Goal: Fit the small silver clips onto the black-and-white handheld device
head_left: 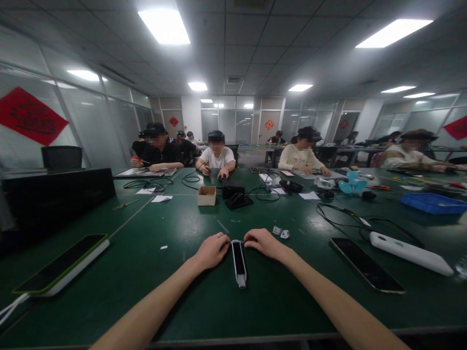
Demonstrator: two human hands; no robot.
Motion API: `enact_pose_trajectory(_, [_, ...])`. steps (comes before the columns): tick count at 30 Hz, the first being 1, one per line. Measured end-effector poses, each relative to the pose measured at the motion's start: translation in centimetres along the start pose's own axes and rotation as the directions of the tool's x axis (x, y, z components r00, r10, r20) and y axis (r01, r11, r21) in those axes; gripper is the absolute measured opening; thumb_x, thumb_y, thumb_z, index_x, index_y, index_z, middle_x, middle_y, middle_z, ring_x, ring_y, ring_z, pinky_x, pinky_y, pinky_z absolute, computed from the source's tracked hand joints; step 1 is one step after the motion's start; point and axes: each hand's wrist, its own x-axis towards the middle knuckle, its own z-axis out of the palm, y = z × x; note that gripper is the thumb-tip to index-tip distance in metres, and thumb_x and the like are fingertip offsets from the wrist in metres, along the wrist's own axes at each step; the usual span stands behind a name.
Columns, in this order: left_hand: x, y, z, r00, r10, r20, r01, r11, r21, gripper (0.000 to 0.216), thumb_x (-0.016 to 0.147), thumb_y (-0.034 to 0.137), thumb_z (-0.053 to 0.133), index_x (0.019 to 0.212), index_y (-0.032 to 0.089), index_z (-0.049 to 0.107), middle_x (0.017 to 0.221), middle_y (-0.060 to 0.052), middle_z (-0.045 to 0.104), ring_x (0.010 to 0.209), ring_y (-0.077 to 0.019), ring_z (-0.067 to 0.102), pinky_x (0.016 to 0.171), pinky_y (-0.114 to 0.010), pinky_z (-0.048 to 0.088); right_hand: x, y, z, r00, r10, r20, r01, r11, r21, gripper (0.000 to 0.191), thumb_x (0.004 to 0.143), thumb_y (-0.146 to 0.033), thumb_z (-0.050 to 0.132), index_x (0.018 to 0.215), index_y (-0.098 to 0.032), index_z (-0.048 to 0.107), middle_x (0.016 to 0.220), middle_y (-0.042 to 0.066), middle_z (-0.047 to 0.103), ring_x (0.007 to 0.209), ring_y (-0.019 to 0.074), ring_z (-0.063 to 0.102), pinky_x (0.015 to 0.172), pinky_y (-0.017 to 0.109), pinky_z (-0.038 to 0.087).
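A slim black and white device (239, 262) lies lengthwise on the green table (175, 287) in front of me. My left hand (212, 250) is closed in a pinch at the left of its far end. My right hand (263, 242) is closed in the same way at the right of that far end. Both sets of fingertips touch the device's top edge. Two small white parts (280, 233) lie just beyond my right hand.
A tablet in a green case (62, 265) lies at the left, a black phone (367, 265) and a white power strip (410, 253) at the right. Further off are a small cardboard box (206, 195), black cables, a blue tray (434, 203). Several people sit along the far side.
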Motion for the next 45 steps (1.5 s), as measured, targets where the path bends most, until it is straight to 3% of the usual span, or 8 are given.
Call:
enact_pose_trajectory(18, [0.0,0.0,0.1,1.0,-0.018,0.001,0.018,1.0,0.007,0.016,0.09,0.023,0.042,0.095,0.02,0.056,0.092,-0.003,0.058,0.082,-0.0159,0.056,0.071,-0.026,0.043,0.3,0.3,1.3,0.992,-0.024,-0.122,0.028,0.999,0.027,0.012,0.079,-0.027,0.064,0.087,-0.018,0.065,0.084,0.001,0.065,0.077,0.0146,0.059,0.069,0.024,0.044])
enact_pose_trajectory(24, [0.0,0.1,0.0,1.0,-0.014,-0.001,0.014,1.0,0.01,0.015,0.091,0.023,0.042,0.095,0.02,0.056,0.092,-0.003,0.058,0.081,-0.0155,0.056,0.071,-0.025,0.043,0.1,0.5,1.1,0.993,-0.051,-0.11,0.055,0.998,0.036,0.015,0.076,-0.028,0.067,0.087,-0.018,0.065,0.08,0.0,0.063,0.07,0.0128,0.057,0.063,0.023,0.044])
enact_pose_trajectory(34, [0.0,-0.1,0.3,1.0,-0.006,-0.005,0.007,1.0,0.019,0.016,0.09,0.022,0.041,0.095,0.02,0.056,0.092,-0.003,0.058,0.083,-0.0162,0.057,0.073,-0.026,0.044,0.0,0.6,1.0,0.983,-0.112,-0.143,0.112,0.994,-0.01,0.015,0.076,-0.015,0.057,0.089,-0.017,0.064,0.08,0.002,0.064,0.068,0.012,0.057,0.063,0.023,0.045])
enact_pose_trajectory(45, [0.0,-0.1,0.2,1.0,-0.011,-0.003,0.011,1.0,0.005,0.016,0.09,0.022,0.042,0.095,0.02,0.056,0.093,-0.003,0.058,0.083,-0.0161,0.057,0.073,-0.025,0.043,-0.1,0.5,0.9,0.983,-0.103,-0.155,0.101,0.995,-0.016,0.015,0.077,-0.017,0.057,0.09,-0.017,0.064,0.083,0.002,0.064,0.07,0.0122,0.058,0.064,0.023,0.047])
